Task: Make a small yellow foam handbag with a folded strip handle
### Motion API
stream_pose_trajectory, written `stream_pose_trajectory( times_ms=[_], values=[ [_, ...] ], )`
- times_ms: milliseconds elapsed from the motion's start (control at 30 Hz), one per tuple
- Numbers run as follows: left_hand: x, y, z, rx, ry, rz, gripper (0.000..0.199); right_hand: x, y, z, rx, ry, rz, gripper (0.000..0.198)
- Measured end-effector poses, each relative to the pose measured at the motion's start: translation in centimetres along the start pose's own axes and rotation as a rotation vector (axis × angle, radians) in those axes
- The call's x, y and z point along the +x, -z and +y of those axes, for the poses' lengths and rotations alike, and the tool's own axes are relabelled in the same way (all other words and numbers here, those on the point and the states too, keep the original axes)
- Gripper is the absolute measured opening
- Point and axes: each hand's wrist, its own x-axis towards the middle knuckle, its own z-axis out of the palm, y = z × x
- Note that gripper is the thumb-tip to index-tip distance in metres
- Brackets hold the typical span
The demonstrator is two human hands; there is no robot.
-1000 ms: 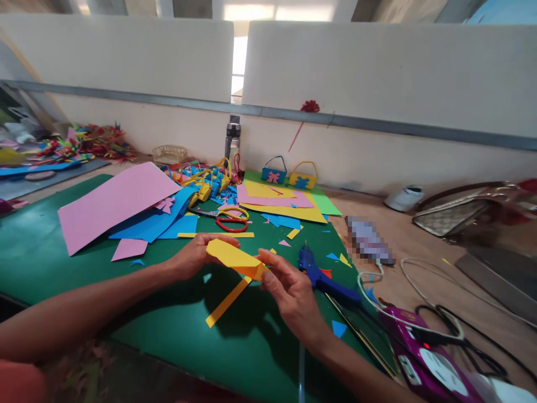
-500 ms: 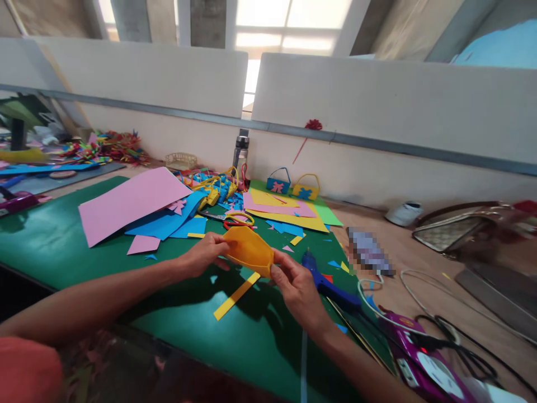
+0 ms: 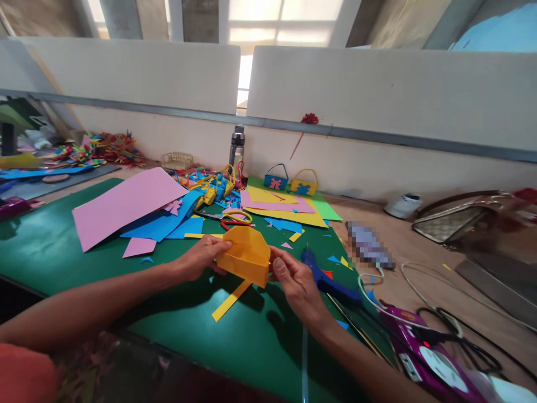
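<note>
A yellow paper pouch point(image 3: 243, 267) hangs just above the worktop point(image 3: 188, 336), inside its near edge. The left hand's point(image 3: 201, 257) fingers pinch its left side, thumb over the rim; the right hand's point(image 3: 300, 285) fingers are at its right end, though whether they grip it I cannot tell. Its folding looks done, with front wall and back flap raised. Its visible faces are plain, lacking what the blue bag point(image 3: 268, 181) near the worktop's far right corner carries: a bow point(image 3: 276, 183) and handle point(image 3: 282, 164). A yellow strip point(image 3: 230, 303) slants below, apparently unattached.
</note>
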Motion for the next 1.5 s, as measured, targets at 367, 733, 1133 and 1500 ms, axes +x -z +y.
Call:
stream_pose_trajectory(
  times_ms=[367, 733, 1133, 1500],
  values=[
    [-0.4, -0.7, 0.7, -0.229, 0.05, -0.066, 0.04, -0.2, -0.6, -0.2, 0.154, -0.007, -0.13, 0.058],
    [0.4, -0.2, 0.1, -0.169, -0.028, -0.074, 0.046, -0.9, -0.7, -0.1, 0.04, 0.008, -0.056, 0.063],
    [0.4, 0.0, 0.2, -0.239, 0.079, -0.083, 0.039, -1.3, -0.8, 0.0, -0.093, 0.059, 0.06, 0.061],
    [0.2, -0.1, 0.6, -0.184, 0.136, -0.083, 0.047, -0.9, -0.6, 0.6, -0.162, 0.011, 0.072, 0.06]
  ],
)
